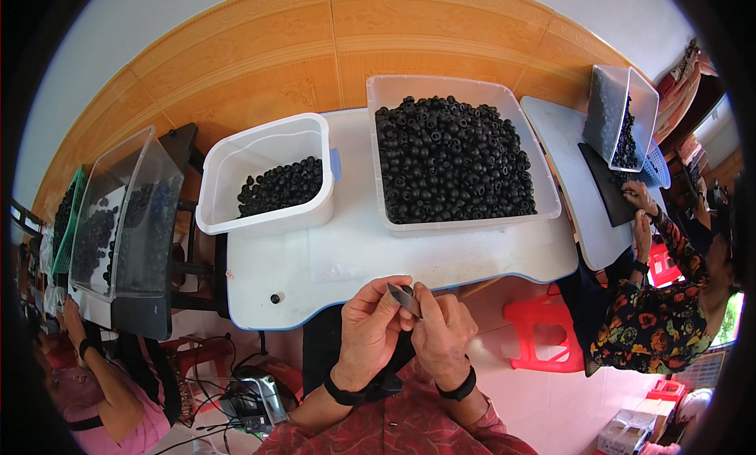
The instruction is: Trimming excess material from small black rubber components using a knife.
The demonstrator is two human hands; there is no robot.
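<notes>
Grey and flat, a narrow blade [405, 301] sits at the fingertips in the lower centre of the frame. Its long axis slants from upper left to lower right, one tapered end pointing up and left towards the left thumb, the other running down into the right hand [446, 337]. Just above it, a small black piece [407, 289] is pinched by the fingers [381, 288] of the left hand [365, 333], while those of the right are closed on the blade's lower end (the overlap hides exactly where each grip falls). Both hands are in front of the near edge of a white worktop [283, 254], each wrist wearing a dark band [457, 386].

Left of centre on the worktop, a white tub [266, 136] holds a shallow heap of black pieces [282, 186]. At upper centre right, a larger translucent bin [465, 221] carries a much deeper heap of ring-like black ones, their holes facing many ways. One loose black bead [275, 298] lies near the worktop's lower left edge. At the right of the frame, a red stool [526, 338] stands near a co-worker in a floral top [650, 323].
</notes>
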